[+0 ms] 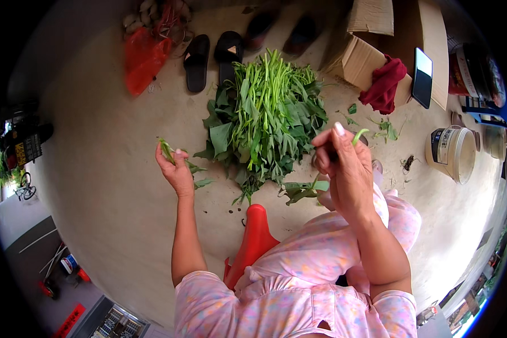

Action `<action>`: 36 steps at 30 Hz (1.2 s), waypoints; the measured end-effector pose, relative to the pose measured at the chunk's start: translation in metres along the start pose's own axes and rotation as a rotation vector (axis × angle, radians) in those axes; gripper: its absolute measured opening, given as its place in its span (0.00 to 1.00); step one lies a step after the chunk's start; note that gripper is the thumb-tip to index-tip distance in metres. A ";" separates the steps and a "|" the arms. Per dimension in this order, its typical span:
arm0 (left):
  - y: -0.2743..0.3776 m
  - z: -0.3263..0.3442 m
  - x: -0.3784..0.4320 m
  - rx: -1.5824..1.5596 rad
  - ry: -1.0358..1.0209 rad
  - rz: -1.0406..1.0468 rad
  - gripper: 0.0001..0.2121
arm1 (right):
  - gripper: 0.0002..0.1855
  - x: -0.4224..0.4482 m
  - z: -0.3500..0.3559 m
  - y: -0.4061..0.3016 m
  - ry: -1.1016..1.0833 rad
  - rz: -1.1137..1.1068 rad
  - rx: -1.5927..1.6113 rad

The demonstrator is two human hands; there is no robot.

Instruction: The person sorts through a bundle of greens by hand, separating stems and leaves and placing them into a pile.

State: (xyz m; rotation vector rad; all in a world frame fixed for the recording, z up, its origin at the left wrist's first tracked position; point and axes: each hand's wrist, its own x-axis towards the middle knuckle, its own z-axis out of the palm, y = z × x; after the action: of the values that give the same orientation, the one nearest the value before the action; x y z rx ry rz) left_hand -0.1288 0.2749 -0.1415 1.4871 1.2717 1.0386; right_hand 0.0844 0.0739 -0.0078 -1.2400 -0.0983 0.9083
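Observation:
A large pile of leafy greens (pixel 264 114), probably sweet potato shoots, lies on the concrete floor before me, pale stems pointing away. To the left of it, my left hand (pixel 176 171) pinches a short piece of greens (pixel 165 148), leaf tips showing below the fingers. My right hand (pixel 347 169) is raised at the pile's right side. Its thumb and bent fingers grip a green stem (pixel 359 136), whose end curls out at the right. A broad leaf (pixel 302 191) hangs or lies below this hand; whether it joins that stem is partly hidden.
Between the arms juts a red plastic seat (pixel 257 232). Black slippers (pixel 197 63) and a red plastic bag (pixel 145 59) lie beyond the pile. At right stand a cardboard box (pixel 363 55) with a dark red cloth (pixel 384 84), a phone (pixel 422 80) and a white bucket (pixel 450 154). Leaf scraps (pixel 388 130) lie nearby.

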 end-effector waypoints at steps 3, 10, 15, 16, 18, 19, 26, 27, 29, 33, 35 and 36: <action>0.047 0.029 -0.017 -0.053 -0.249 -0.027 0.10 | 0.14 -0.001 -0.002 -0.002 0.046 0.042 0.089; 0.099 0.085 -0.057 -0.226 -0.624 -0.084 0.09 | 0.13 0.003 -0.011 0.010 0.035 0.115 -0.056; 0.141 0.111 -0.093 -0.401 -0.793 -0.298 0.12 | 0.25 0.006 -0.017 0.016 0.006 0.032 -0.167; 0.143 0.115 -0.097 -0.378 -0.803 -0.252 0.12 | 0.27 0.000 -0.012 -0.003 -0.011 0.056 -0.189; 0.140 0.129 -0.106 -0.274 -0.864 -0.012 0.16 | 0.30 0.007 -0.019 0.018 0.074 -0.211 -0.411; 0.139 0.131 -0.110 -0.144 -0.887 0.117 0.17 | 0.29 0.010 -0.020 0.023 0.077 -0.155 -0.362; 0.145 0.131 -0.123 0.141 -0.959 0.397 0.14 | 0.18 0.009 -0.025 0.013 0.069 0.040 0.010; 0.139 0.128 -0.120 0.074 -0.991 0.364 0.12 | 0.18 0.008 -0.027 0.012 0.132 0.031 0.032; 0.118 0.117 -0.105 -0.054 -1.049 0.299 0.09 | 0.18 0.008 -0.026 0.001 0.250 -0.083 0.007; 0.002 0.069 -0.076 0.129 -0.603 -0.185 0.08 | 0.20 0.006 -0.022 -0.011 0.206 -0.107 0.121; -0.064 0.041 -0.074 0.378 -0.606 -0.482 0.08 | 0.20 0.005 -0.019 -0.014 0.220 -0.106 0.140; -0.106 0.018 -0.075 0.656 -0.698 -0.561 0.08 | 0.20 0.004 -0.018 -0.014 0.199 -0.111 0.133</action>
State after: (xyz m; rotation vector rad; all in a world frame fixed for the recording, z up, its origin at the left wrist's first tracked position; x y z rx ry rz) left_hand -0.1465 0.2070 -0.2521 1.5941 1.4155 -0.2966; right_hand 0.1038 0.0623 -0.0041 -1.1818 0.0505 0.6812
